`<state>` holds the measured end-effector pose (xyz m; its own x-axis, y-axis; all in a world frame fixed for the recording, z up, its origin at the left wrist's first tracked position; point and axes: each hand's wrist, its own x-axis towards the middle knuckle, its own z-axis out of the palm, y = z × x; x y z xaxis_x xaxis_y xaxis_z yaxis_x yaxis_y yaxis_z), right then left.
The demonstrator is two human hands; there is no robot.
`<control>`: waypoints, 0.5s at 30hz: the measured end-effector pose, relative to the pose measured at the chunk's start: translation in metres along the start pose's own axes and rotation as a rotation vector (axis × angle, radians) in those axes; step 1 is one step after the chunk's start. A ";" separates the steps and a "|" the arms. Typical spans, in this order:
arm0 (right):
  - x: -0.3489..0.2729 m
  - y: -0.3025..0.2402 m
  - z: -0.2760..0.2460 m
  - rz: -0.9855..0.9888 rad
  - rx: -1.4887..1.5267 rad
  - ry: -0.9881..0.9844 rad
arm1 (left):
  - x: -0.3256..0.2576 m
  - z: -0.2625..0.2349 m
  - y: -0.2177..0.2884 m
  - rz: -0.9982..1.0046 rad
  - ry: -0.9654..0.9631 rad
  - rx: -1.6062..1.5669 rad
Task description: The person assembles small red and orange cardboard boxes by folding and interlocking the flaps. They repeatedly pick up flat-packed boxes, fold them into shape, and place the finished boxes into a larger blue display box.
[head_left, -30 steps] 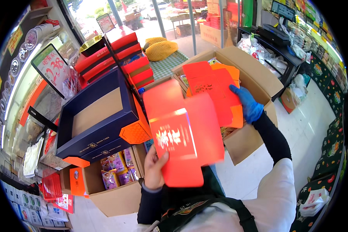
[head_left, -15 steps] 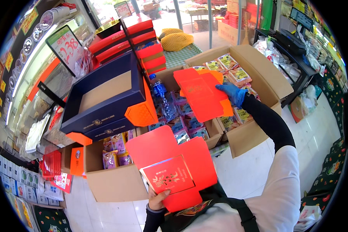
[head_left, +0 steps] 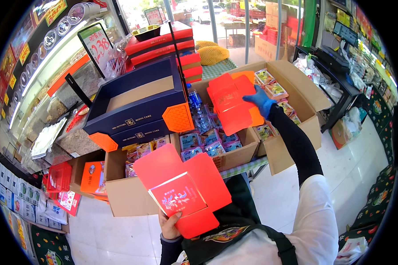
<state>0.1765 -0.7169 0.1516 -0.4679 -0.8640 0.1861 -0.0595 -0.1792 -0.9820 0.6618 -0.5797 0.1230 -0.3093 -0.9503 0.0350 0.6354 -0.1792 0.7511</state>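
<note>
My bare left hand (head_left: 170, 226) grips the lower left edge of a red unfolded box blank (head_left: 210, 181), its thumb on the front. A framed panel with shiny lettering lies on that blank. Farther out, my right hand (head_left: 259, 100), in a blue glove, is closed on the right side of another red box blank (head_left: 227, 110). Orange card (head_left: 256, 117) shows behind that red blank. This blank hangs over an open carton (head_left: 247, 150) of small wrapped packs and partly covers it. Beside it, a larger open carton (head_left: 311, 134) holds colourful packs.
Navy gift boxes (head_left: 157, 114) with orange corner pieces stand stacked on the left, above another carton (head_left: 132, 201). Red boxes (head_left: 163, 42) are piled behind them. A plastic bottle (head_left: 194, 99) lies among the packs. At far right stands a black desk (head_left: 347, 99) with a monitor.
The view has shifted, so the boxes sit farther right in it. Both hands keep their blanks; the right hand has moved slightly left relative to the large carton.
</note>
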 end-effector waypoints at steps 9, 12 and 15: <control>0.011 0.025 0.118 -0.071 -1.507 -0.045 | 0.010 -0.019 -0.019 0.060 -0.017 0.210; 0.010 0.020 0.118 -0.058 -1.478 0.005 | 0.016 -0.013 -0.026 0.056 -0.015 0.150; -0.008 0.006 0.113 -0.372 -1.714 0.202 | 0.021 -0.012 -0.032 0.032 -0.046 0.114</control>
<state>0.2793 -0.7645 0.1474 -0.2996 -0.8059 0.5106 -0.8892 0.4299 0.1568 0.6436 -0.5970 0.0921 -0.3241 -0.9418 0.0889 0.5615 -0.1159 0.8193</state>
